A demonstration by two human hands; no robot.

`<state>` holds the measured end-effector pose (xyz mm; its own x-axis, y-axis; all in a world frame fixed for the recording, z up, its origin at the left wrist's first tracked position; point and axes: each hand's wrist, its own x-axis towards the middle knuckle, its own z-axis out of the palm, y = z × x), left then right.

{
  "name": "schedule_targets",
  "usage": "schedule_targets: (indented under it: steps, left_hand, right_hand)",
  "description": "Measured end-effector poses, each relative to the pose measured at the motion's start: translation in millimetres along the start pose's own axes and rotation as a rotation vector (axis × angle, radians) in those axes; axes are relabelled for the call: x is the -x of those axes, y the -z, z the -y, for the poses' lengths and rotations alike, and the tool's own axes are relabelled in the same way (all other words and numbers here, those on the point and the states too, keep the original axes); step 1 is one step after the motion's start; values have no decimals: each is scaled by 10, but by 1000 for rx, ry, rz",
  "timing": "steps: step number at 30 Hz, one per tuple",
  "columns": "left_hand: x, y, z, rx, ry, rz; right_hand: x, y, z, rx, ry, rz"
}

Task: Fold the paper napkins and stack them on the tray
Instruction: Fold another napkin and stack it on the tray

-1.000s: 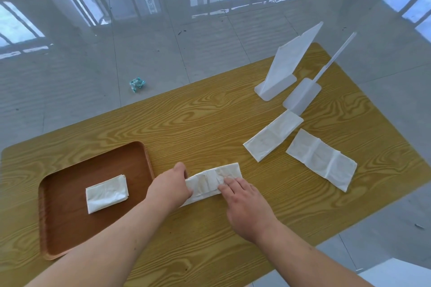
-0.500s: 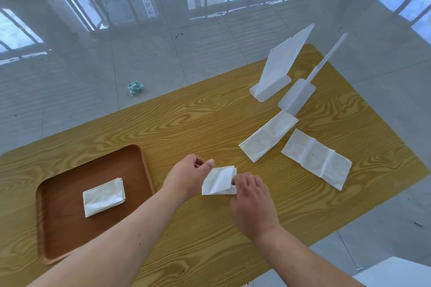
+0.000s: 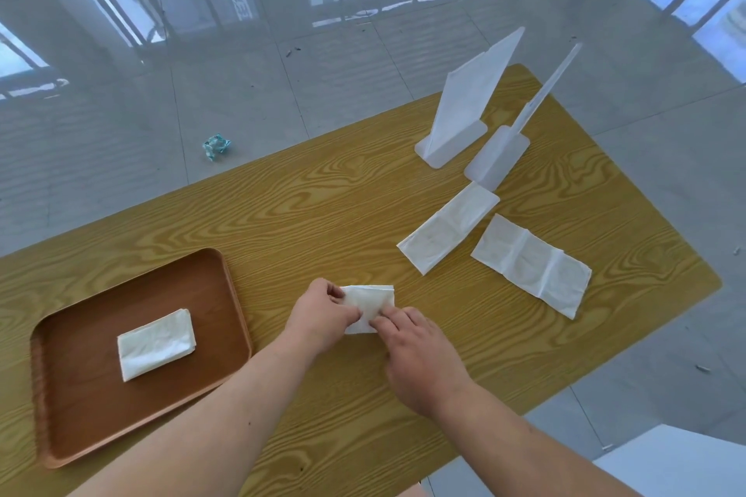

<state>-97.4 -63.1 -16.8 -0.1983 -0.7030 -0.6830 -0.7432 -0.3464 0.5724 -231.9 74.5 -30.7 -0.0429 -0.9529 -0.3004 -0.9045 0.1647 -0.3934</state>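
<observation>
A small folded white napkin (image 3: 370,301) lies on the wooden table (image 3: 323,214) in front of me. My left hand (image 3: 323,315) pinches its left edge and my right hand (image 3: 415,351) presses fingertips on its lower right corner. To the left, the brown tray (image 3: 80,416) holds one folded napkin (image 3: 156,343) near its middle. Two longer, partly unfolded napkins lie at the right: one (image 3: 446,232) slanting, the other (image 3: 531,264) flatter and closer to the table's right edge.
Two white plastic stands (image 3: 464,121) (image 3: 500,157) rise at the table's far right. A crumpled blue-green scrap (image 3: 216,144) lies on the tiled floor beyond the table. A white surface (image 3: 682,464) shows at the lower right corner.
The long napkin has been folded in half into a small rectangle. My left hand brought its end over to the right; both hands now hold the folded piece.
</observation>
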Motion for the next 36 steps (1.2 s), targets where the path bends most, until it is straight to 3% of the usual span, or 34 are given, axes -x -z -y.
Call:
schedule_targets:
  steps: [3,7,11,14,19,24,27,31,36]
  left_hand:
    - [63,24,-25,173,0,48]
    - [166,177,-58,369,-91,159]
    - [251,540,7,471,-113,261]
    - [281,907,216,529,-109,220]
    - [313,1549,817,511,-40,-4]
    - [378,2113,1475,536,19,0]
    - [358,2296,1800,501,76,-71]
    - [238,2379,2099,230,130,-254]
    - [179,2405,2200,-98,119,-326]
  right_hand:
    - [-67,77,48,-174,-68,-28]
    - [-261,257,140,-572,-393,-187]
    - [-541,417,395,-1259,-601,59]
    - [-710,385,691,-1452,-539,221]
    - [-1051,193,1385,-1389,-488,262]
    - [-1309,-21,2061,-1272,-386,355]
    - [-1426,-175,2353,-1003,-344,351]
    - [-1566,-284,2553,-624,-264,292]
    - [-1664,-335,2670,-408,-237,252]
